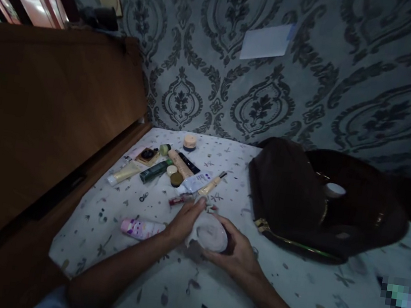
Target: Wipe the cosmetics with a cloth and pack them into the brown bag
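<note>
A round, whitish tub (pixel 211 234), its circular face turned up towards me, is held between both hands above the patterned sheet. My right hand (pixel 237 253) wraps around its right side, fingers curled behind and below. On the tub's left edge my left hand (pixel 184 221) grips with its thumb raised; some of its fingers are hidden. Blur keeps the tub's markings from being read. Just beyond my left hand lie a small dark red tube (pixel 179 200) and a pale lilac tube (pixel 198 181). A pink and white bottle (pixel 141 229) lies beside my left forearm.
Several cosmetics lie further back, among them a green tube (pixel 155 171), a yellow tube (pixel 125 173) and a peach-lidded jar (pixel 189 143). A dark brown bag (pixel 280 190) gapes on the right, a white round item (pixel 335 190) at its opening. A wooden panel (pixel 48 127) borders the left.
</note>
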Available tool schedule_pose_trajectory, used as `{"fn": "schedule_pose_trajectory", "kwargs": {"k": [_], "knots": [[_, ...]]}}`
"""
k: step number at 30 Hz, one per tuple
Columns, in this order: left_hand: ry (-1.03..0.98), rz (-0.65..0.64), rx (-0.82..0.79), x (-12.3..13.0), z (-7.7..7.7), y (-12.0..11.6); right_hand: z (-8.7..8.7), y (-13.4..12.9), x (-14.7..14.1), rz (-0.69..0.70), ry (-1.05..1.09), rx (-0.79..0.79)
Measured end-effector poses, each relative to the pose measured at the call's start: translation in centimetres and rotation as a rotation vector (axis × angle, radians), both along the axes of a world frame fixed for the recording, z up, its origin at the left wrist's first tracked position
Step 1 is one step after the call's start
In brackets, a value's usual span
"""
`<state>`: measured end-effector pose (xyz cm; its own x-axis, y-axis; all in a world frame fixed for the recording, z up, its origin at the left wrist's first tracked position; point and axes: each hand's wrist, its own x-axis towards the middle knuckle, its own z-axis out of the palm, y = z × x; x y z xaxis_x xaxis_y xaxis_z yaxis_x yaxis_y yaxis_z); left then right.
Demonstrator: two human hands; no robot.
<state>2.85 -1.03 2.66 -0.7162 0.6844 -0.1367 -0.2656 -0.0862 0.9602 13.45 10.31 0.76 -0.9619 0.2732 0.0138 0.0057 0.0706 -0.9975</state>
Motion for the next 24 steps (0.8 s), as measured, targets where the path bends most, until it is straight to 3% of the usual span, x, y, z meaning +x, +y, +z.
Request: {"fn": "schedule_pose_trajectory", "kwargs": {"k": [5,10,14,18,21,24], "knots": [[0.350,0.034,0.042,1.1,0.6,-0.8,0.4,0.0,-0.1,-0.134,-0.024,-0.208],[0.631,0.018,-0.094,2.3,1.0,-1.6,-0.9,0.6,-0.6,-0.186,0.042,-0.194],[0.603,0.014,-0.093,2.1,1.3,-1.7,-1.8,1.1,-0.9,-0.131,0.042,-0.140],[0.534,0.067,0.002,1.6,1.1,-1.4,-1.6,1.2,-0.8,-0.104,0.072,-0.033],[0.359,0.104,0.009,1.1,0.6,-1.1,-1.0,0.8,-0.6,-0.091,0.082,0.045],[0.053,0.153,-0.040,0.7,-0.1,-0.6,-0.6,0.4,-0.5,-0.002,0.072,-0.014]]}}
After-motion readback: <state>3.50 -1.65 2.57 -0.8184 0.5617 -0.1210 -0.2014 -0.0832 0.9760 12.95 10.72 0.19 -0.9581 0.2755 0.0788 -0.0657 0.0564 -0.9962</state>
